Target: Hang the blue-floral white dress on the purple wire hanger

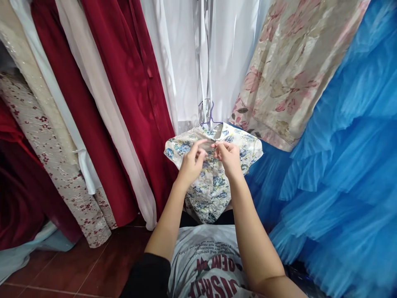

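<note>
One floral blouse [206, 200] is looking light, soft, best held by the shoulders; our right hand [228, 159] is pinching its neckline, our left hand [191, 165] half-curling, hold unclear.

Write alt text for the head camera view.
A person's left hand and right hand are at the neckline of a cream, blue-floral fabric top on a thin purple hanger. Around it hang long dark red fabric, long white fabric and layered, sheer bright blue fabric.
</note>
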{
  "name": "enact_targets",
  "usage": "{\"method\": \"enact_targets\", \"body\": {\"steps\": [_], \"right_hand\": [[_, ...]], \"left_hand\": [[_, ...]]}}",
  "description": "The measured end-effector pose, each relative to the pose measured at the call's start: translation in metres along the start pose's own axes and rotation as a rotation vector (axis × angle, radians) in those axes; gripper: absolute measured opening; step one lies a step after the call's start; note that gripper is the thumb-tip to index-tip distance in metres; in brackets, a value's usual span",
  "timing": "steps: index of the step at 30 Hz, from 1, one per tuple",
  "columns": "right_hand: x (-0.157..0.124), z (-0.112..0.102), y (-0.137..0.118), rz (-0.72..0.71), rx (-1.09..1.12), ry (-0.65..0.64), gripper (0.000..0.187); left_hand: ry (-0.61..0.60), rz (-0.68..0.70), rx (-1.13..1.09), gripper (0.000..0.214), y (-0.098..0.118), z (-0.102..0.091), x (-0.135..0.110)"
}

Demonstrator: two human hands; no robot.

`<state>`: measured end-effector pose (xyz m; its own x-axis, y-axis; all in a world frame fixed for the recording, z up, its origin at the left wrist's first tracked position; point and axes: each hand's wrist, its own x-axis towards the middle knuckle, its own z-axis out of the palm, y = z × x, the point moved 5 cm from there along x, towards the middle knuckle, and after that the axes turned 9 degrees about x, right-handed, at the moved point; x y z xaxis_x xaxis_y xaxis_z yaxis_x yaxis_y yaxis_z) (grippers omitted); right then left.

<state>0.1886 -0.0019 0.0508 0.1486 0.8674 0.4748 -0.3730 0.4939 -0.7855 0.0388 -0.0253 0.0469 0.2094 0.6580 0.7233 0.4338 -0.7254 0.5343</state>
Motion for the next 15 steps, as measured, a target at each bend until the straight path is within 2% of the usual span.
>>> {"method": "enact_targets", "body": {"steps": [2, 4, 6, 9, 12, 15], "right_hand": [[-0.001, -0.001, -0.002, -0.026, -0.037, -0.018, 0.025], [-0.002, -0.002, -0.002, -0.043, -0.064, -0.033, 0.025], [-0.003, -0.002, -0.003, -0.045, -0.067, -0.041, 0.024], [-0.003, -0.003, -0.001, -0.043, -0.048, -0.026, 0.022], [0.004, -0.007, 0.007, -0.059, -0.084, 0.005, 0.021], [0.012, -0.016, 0.028, -0.023, -0.126, 0.032, 0.021]], "left_hand": [[0.006, 0.087, 0.014, 0.036, 0.013, -0.004, 0.027], [-0.027, 0.124, 0.037, 0.024, 0.016, -0.003, 0.044], [-0.030, 0.141, 0.061, 0.015, 0.014, 0.000, 0.051], [0.007, 0.170, 0.087, 0.012, 0.014, 0.008, 0.048], [0.123, 0.134, 0.063, 0.013, 0.015, 0.019, 0.039], [0.324, 0.090, 0.047, 0.014, 0.015, 0.023, 0.039]]}}
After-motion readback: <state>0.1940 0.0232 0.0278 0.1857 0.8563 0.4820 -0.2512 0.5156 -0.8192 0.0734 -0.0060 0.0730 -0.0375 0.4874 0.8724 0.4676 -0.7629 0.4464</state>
